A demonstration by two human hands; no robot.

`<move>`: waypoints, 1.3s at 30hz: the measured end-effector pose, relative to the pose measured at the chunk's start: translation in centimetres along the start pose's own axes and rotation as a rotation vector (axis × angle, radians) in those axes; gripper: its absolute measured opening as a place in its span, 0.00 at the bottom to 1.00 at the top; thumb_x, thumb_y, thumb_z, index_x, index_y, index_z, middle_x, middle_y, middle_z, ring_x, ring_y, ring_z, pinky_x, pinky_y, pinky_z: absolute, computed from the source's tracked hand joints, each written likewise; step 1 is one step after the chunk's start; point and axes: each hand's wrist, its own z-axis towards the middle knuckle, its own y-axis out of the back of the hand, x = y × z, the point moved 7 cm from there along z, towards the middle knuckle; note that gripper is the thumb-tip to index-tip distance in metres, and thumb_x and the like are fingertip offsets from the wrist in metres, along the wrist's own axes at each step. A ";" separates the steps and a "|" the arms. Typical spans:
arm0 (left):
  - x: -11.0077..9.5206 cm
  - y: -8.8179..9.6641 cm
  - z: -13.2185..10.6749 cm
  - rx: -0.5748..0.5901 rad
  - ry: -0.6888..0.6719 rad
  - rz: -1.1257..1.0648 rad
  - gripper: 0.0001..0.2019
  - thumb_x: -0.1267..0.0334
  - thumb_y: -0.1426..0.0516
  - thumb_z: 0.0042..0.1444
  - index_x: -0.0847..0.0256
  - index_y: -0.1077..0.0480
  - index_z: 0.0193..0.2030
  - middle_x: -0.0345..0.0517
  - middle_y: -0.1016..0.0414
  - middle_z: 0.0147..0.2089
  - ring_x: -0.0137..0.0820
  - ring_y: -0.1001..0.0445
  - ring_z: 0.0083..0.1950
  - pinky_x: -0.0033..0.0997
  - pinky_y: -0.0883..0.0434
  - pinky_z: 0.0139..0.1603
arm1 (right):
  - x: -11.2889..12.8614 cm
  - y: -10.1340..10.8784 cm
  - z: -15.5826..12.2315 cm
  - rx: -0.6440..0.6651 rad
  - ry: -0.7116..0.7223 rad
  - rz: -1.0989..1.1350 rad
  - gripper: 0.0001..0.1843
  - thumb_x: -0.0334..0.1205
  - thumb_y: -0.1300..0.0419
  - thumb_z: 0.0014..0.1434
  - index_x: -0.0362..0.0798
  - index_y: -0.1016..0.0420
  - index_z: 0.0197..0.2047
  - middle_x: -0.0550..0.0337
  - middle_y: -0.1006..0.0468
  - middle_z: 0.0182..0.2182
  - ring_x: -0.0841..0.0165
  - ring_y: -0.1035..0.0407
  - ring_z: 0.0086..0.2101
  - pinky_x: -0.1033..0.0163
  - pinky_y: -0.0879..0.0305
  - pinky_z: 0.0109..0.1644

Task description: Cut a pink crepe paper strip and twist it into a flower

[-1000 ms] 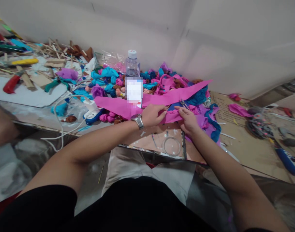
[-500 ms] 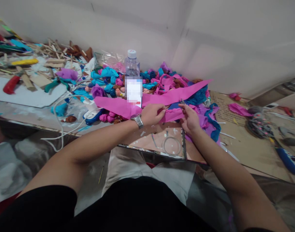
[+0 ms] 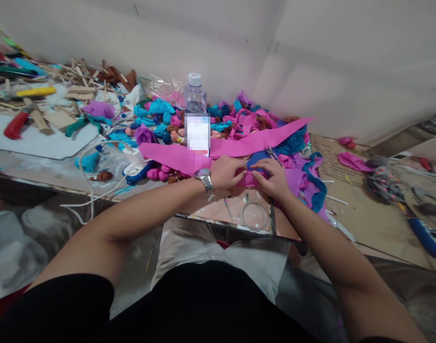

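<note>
Both hands meet over the front of the table, closed on a short piece of pink crepe paper (image 3: pixel 252 180). My left hand (image 3: pixel 228 172), below a metal wristwatch (image 3: pixel 203 178), pinches its left side. My right hand (image 3: pixel 275 180) grips the other side, fingertips close to the left ones. Behind my right hand shows a small metal tool (image 3: pixel 273 155); I cannot tell its kind or whether the hand touches it. Long pink paper strips (image 3: pixel 262 142) lie just beyond the hands. A phone (image 3: pixel 198 133) stands upright there, its screen blurred out.
A clear bottle (image 3: pixel 195 97) stands behind the phone among crumpled coloured paper pieces. A roll of clear tape (image 3: pixel 253 215) lies near the front edge. Left are a white cable (image 3: pixel 91 183), green-handled pliers (image 3: pixel 83 124) and wood scraps. Cardboard (image 3: pixel 346 205) covers the right side.
My right hand has moved left and turned, its fingertips now almost meeting those of my left hand. The pink paper between them is bunched shorter. My left hand has hardly moved.
</note>
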 end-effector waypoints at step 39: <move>0.3 -0.3 0.0 0.135 0.075 -0.173 0.14 0.62 0.44 0.62 0.59 0.15 0.42 0.45 0.13 0.40 0.35 0.21 0.37 0.33 0.31 0.40 | -0.2 -1.2 -0.5 0.071 0.099 -0.045 0.08 0.46 0.32 0.65 0.55 0.13 0.41 0.55 0.13 0.35 0.59 0.24 0.40 0.50 0.28 0.46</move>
